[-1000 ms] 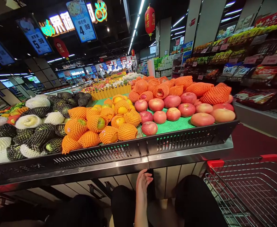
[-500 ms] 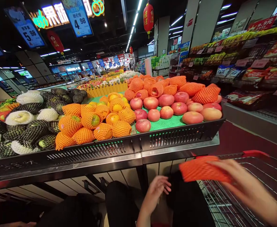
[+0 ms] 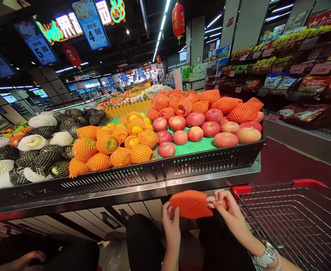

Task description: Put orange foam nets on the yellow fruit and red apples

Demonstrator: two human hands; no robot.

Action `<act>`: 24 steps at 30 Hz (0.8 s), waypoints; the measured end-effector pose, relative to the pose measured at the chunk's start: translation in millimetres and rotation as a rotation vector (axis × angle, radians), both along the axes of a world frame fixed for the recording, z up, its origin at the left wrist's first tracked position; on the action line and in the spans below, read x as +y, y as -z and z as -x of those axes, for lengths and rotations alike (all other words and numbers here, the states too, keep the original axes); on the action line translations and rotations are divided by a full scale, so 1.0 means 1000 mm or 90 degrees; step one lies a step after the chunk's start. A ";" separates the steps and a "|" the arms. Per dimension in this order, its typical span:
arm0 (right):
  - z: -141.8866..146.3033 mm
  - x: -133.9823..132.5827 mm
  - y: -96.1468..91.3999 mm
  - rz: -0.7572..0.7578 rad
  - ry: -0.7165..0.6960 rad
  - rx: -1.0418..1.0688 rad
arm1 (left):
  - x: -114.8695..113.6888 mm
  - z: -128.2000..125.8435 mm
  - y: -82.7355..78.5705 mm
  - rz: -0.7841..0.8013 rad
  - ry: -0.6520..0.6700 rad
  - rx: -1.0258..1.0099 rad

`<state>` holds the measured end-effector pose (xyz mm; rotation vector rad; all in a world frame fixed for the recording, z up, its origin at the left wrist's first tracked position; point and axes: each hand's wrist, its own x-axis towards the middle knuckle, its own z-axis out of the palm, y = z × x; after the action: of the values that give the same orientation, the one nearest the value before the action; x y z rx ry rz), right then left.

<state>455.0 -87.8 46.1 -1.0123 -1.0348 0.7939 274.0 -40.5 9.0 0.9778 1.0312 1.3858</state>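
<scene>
A net (image 3: 190, 205) is held before the counter (image 3: 143, 189) by the left hand (image 3: 171, 222), fingers closed on one end; the other is met by the right hand (image 3: 230, 210), fingers half-curled, grip unclear.

shopping cart (image 3: 309, 183) lower right | red lantern (image 3: 178, 19) overhead | "4.98" price screen (image 3: 91, 24) upper left | shelved bags (image 3: 313, 86), apparently snacks

red-orange foam net (image 3: 190, 204) now before the person's legs, no longer over the shopping cart (image 3: 243, 189), left hand (image 3: 171, 222) now gripping its left end, right hand (image 3: 229, 210) shifted to its right end
</scene>
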 end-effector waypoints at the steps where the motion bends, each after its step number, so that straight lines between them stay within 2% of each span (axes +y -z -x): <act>1: -0.001 0.002 0.001 0.011 -0.008 -0.060 | -0.001 -0.001 0.000 -0.002 0.010 0.002; 4: -0.002 0.010 0.005 0.075 -0.068 -0.177 | -0.002 0.000 0.000 -0.050 0.007 0.081; 7: -0.002 0.015 0.008 0.156 -0.179 -0.128 | -0.002 0.003 -0.001 -0.084 -0.081 0.189; 9: -0.003 0.014 0.008 0.189 -0.262 -0.132 | -0.002 0.008 -0.003 -0.088 -0.088 0.236; 12: -0.009 0.006 0.009 0.238 -0.285 -0.219 | -0.004 0.018 -0.008 -0.115 0.042 0.245; 14: -0.017 0.000 0.012 0.278 -0.295 -0.241 | -0.005 0.027 -0.011 -0.122 0.154 0.191; 16: -0.025 -0.004 0.018 0.299 -0.334 -0.175 | -0.004 0.036 -0.011 -0.103 0.279 0.105; 18: -0.031 -0.002 0.023 0.305 -0.357 -0.038 | -0.001 0.041 -0.008 -0.059 0.390 0.003; 19: -0.032 0.000 0.024 0.312 -0.354 0.036 | 0.000 0.042 -0.005 -0.026 0.415 -0.050; 21: -0.031 0.004 0.022 0.342 -0.336 0.146 | 0.003 0.041 0.002 0.056 0.392 -0.135; 23: -0.027 0.007 0.013 0.380 -0.322 0.175 | 0.005 0.036 0.006 0.120 0.355 -0.147; 24: -0.024 0.007 0.007 0.396 -0.320 0.164 | 0.006 0.033 0.007 0.125 0.355 -0.112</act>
<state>479.3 -80.6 39.1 -1.1339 -0.8366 1.6874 241.1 -34.9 2.2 0.8905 0.6768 0.8731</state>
